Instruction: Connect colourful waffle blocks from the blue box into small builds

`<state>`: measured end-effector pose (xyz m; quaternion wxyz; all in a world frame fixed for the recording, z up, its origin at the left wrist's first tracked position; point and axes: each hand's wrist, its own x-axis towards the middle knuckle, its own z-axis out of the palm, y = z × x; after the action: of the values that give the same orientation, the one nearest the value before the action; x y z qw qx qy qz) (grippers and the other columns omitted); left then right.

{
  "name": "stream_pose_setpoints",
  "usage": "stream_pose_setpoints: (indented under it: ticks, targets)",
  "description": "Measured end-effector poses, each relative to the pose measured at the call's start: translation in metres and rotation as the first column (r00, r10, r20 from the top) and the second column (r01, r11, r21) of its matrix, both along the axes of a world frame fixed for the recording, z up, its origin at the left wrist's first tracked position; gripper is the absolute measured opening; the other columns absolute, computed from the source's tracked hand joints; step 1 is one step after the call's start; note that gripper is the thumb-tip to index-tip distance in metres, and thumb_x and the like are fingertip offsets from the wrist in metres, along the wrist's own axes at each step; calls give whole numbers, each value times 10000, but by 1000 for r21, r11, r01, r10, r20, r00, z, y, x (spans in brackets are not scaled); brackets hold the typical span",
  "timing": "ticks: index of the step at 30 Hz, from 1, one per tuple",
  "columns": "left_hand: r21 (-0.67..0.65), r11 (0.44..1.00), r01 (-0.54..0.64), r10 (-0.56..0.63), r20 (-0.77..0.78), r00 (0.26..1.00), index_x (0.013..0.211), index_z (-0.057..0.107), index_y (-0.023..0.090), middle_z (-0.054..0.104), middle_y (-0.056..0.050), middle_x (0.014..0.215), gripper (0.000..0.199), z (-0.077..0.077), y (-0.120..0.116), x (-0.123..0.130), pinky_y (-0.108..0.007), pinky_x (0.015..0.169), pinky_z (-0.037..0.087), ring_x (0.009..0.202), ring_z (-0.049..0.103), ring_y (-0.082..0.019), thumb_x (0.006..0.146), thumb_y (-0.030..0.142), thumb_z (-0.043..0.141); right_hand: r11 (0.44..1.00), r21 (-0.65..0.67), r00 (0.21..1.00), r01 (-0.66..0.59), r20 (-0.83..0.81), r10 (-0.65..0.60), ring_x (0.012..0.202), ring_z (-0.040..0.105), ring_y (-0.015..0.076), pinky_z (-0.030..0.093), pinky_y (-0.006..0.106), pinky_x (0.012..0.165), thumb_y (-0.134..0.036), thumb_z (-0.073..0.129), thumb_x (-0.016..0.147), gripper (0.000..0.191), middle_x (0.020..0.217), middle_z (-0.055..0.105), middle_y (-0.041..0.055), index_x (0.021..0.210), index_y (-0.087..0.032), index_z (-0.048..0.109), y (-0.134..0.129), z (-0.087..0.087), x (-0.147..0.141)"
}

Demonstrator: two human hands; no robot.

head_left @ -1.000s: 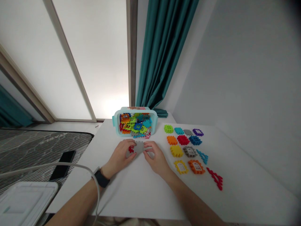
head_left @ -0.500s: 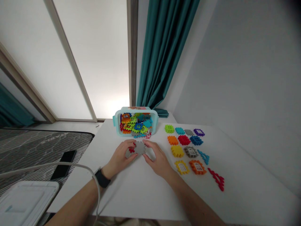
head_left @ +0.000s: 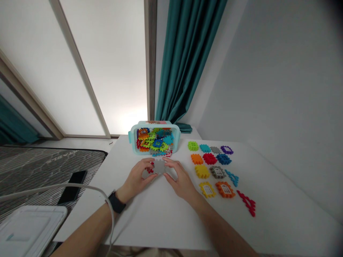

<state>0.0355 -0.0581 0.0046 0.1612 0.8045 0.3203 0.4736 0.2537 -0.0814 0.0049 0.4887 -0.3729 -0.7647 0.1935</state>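
Thirteen plastic tiles (head_left: 217, 172) are laid out right of the full storage box (head_left: 134, 144); a gray tile (head_left: 159, 166) is pinched between the curled fingers of the left hand (head_left: 135, 176) and right hand (head_left: 180, 176).

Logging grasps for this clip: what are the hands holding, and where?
A grey tile, held at opposite edges by the left hand and right hand.

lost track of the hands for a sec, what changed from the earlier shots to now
The right hand has spread its fingers, moving them up to the top edge of the grey plastic interlocking piece, which now sits squarer. The left hand stays gripping its left side, beside a red piece. The plastic tub and the coloured pieces laid out on the table stayed put; only the head view shifted slightly.
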Motion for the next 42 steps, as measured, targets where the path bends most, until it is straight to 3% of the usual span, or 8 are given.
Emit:
stream_pose_setpoints:
  ticks: [10,14,20,28,33,37,39,42]
  targets:
    - [30,999,43,-43,-14,999,1054,571,208,646,-123,1185,210,-1,3,-1,-391,936,537,1099,638,-223,882,240,689,1000,30,996,8,89,-11,1301,536,208,449,410,1097,-163,562,927,225,1385,586,85,1119,-262,624,-1,4,1]
    - [17,997,71,-70,-52,996,1018,607,209,627,-120,1188,130,0,3,-1,-383,949,534,1107,627,-221,904,239,661,1000,14,996,15,92,-16,1273,553,216,468,413,1076,-168,554,935,186,1362,590,101,1063,-247,664,-3,5,1]
    - [31,998,53,-50,-85,995,931,649,204,610,-124,1193,55,1,1,0,-358,920,545,1093,623,-222,925,252,623,1000,-13,994,-6,105,7,1078,643,195,533,387,975,-148,515,949,255,1398,553,107,1077,-260,704,-3,2,0]
    - [41,999,24,-21,-70,997,868,631,195,630,-133,1190,95,4,-1,0,-363,933,533,1079,629,-225,918,275,632,1000,16,992,-16,125,14,1317,520,223,451,441,1101,-155,516,949,204,1404,566,92,1035,-259,669,-3,4,2]
    - [-72,994,77,-80,-47,996,973,642,186,657,-118,1099,173,3,-1,0,-305,776,544,836,634,-170,922,351,629,999,-42,998,-1,58,4,1239,578,223,472,404,1054,-235,518,961,201,1314,626,96,1075,-251,682,-2,4,0]
    - [-232,970,72,-83,-35,996,949,666,186,685,-55,832,219,1,-2,5,-261,667,494,738,615,-163,949,380,564,972,-230,996,50,-62,-66,765,668,180,536,307,701,-324,496,968,235,894,722,50,1024,-226,702,2,-1,-5]
    - [-372,926,67,-63,23,998,928,664,184,647,-10,687,231,2,-2,9,-242,598,449,625,573,-141,948,386,555,933,-357,985,51,-136,-106,581,596,149,473,270,564,-382,528,947,239,690,662,3,949,-209,694,4,-3,-8]
    - [-560,816,139,-41,183,982,893,652,168,571,31,573,283,5,0,14,-238,553,403,537,512,-125,924,436,570,860,-508,952,-57,-287,-106,501,556,137,437,255,503,-470,575,898,289,567,591,-31,882,-195,662,5,-3,-14]
